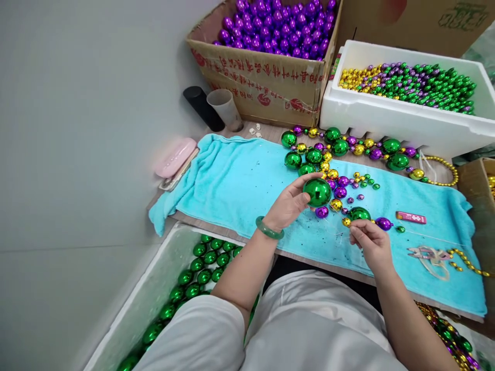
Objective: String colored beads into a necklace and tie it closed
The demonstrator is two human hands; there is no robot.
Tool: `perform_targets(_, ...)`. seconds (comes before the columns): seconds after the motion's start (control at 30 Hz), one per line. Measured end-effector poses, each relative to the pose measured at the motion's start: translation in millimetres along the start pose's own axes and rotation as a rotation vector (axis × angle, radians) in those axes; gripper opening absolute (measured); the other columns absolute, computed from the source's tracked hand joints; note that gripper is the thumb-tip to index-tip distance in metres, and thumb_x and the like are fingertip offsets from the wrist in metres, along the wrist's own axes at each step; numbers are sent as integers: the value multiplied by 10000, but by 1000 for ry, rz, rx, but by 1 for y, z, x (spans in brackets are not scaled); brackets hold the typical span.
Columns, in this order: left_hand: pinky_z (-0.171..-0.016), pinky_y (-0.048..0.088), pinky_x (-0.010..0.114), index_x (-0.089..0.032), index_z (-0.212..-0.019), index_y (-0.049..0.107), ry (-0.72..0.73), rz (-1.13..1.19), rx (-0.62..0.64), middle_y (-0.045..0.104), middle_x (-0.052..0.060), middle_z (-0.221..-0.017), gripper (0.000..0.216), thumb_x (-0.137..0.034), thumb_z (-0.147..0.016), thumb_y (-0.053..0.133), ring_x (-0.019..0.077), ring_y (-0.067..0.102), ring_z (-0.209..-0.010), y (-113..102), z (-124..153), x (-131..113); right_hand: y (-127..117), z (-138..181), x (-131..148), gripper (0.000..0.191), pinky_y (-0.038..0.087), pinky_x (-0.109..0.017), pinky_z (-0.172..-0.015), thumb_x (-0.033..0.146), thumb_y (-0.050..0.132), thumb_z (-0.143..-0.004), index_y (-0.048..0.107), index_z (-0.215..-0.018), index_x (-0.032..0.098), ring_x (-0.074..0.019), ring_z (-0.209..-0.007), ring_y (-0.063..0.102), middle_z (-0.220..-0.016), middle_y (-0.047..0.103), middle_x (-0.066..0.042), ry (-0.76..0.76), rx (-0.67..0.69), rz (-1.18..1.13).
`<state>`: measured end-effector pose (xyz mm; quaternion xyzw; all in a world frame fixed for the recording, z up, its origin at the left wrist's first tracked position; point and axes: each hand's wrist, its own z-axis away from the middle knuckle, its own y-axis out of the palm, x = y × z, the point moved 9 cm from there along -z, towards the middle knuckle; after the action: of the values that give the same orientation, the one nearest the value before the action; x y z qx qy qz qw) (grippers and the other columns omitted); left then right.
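Note:
My left hand [288,205], with a green bangle on its wrist, is closed round a large shiny green ball [317,191] just above the turquoise towel [235,183]. My right hand [370,242] hovers lower right with its fingertips pinched together near a small gold bead [346,221] and a thin clear thread; what it pinches is too small to name. A green ball [359,213] and a purple bead [384,223] lie just beyond its fingers. More green, gold and purple balls [336,149] lie in a string across the towel's far edge.
A cardboard box of purple balls [270,77] and a white foam box of small mixed beads [390,118] stand behind. A foam box of green balls [162,268] sits below left. A pink case [175,157], two cups [226,109], a pink lighter [410,217] and scissors [429,253] lie around.

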<state>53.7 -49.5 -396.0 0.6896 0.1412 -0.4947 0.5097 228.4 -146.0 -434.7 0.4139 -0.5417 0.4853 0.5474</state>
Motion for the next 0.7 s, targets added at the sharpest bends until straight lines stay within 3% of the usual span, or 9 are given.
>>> perform_targets(0.23,-565,466,222,-225,-1216,598,-20,45,70,618,91,-1074,589,-533,-724,699,129,589,-740,4,-2,-3,0,-5,-2,91,346,-208,-447,281,651,-809,672,-777,198,-88,-501,493,-548,556,28,-30,51,19)
perform_targets(0.53,-623,494,242,-257,-1275,544,-59,29,142,624,104,-1127,649,-546,-715,701,158,622,-804,9,6,8,6,-3,-21,132,325,-205,-419,318,654,-810,648,-803,186,-92,-484,484,-542,555,25,69,109,-59)
perform_targets(0.7,-876,476,306,-251,-1260,591,-56,-263,189,600,86,-1259,538,-392,-757,718,223,588,-1081,22,6,12,11,-9,3,147,363,-216,-437,319,641,-810,612,-809,175,-91,-478,483,-536,551,29,1,57,-16)
